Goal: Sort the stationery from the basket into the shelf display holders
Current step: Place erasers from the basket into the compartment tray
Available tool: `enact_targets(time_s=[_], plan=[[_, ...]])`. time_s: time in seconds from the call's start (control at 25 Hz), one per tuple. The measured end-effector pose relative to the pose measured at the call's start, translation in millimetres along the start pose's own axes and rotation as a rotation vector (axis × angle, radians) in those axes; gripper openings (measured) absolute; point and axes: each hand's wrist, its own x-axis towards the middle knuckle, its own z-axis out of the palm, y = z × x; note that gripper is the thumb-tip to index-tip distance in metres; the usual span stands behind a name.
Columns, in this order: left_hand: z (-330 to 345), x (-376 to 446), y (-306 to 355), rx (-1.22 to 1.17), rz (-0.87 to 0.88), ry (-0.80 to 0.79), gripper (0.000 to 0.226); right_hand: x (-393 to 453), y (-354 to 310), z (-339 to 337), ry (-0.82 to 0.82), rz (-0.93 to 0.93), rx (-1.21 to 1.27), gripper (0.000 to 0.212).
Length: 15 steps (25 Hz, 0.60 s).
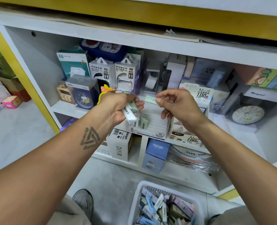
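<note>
Holding a bundle of small boxes (131,112), white and pale green, in the left hand (118,106), fingers curled around them, at about 11 o'clock from the picture's middle. Pinching one pale green box (150,99) between thumb and forefinger of the right hand (176,106), at about 1 o'clock, just above the display holder (152,127). Standing on the shelf (66,108) between both hands, a white slotted holder marked 2B on its front edge; inside its left part, a few green and white boxes (142,121) upright, the other slots to the right bare. Touching its right side, a second holder (183,135) with printed card; contents cannot be told. Sitting on the floor at 6 o'clock, a white plastic basket (140,190), filled with many loose boxes (165,208) in purple, blue, white and green, lying in all directions. Filling the shelf behind, power bank packs (111,72) and a clock (83,98).
</note>
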Motion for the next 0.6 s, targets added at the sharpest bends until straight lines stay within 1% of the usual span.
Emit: enact_targets(time_s=[0.08,0.16,0.2,0.32,0.36,0.44,0.6], plan=[[-0.8,-0.2,-1.4,0.005,-0.014,0.010,0.017,5.7,4.3,-3.5,0.100,-0.023,-0.050,0.004],[-4.2,0.8,-1.2,0.011,-0.017,0.026,0.017,11.3,10.3,-3.1,0.120,-0.018,-0.116,0.004],[-6.4,1.3,-0.8,0.012,-0.016,0.030,0.016,13.7,13.9,-1.8,0.098,-0.016,-0.198,0.006],[-12.0,1.3,-0.2,0.019,-0.018,0.024,0.008,16.5,22.7,6.4,0.037,-0.098,-0.595,0.020],[-13.7,1.1,0.2,0.021,-0.018,0.020,0.007,15.7,23.7,9.5,0.033,-0.124,-0.641,0.023],[-15.8,0.9,0.7,0.026,-0.022,0.009,0.008,14.0,26.7,13.9,0.024,-0.165,-0.656,0.025],[-20.1,0.3,3.8,0.029,-0.041,-0.010,0.007,12.8,32.5,23.9,0.011,-0.233,-0.643,0.020]])
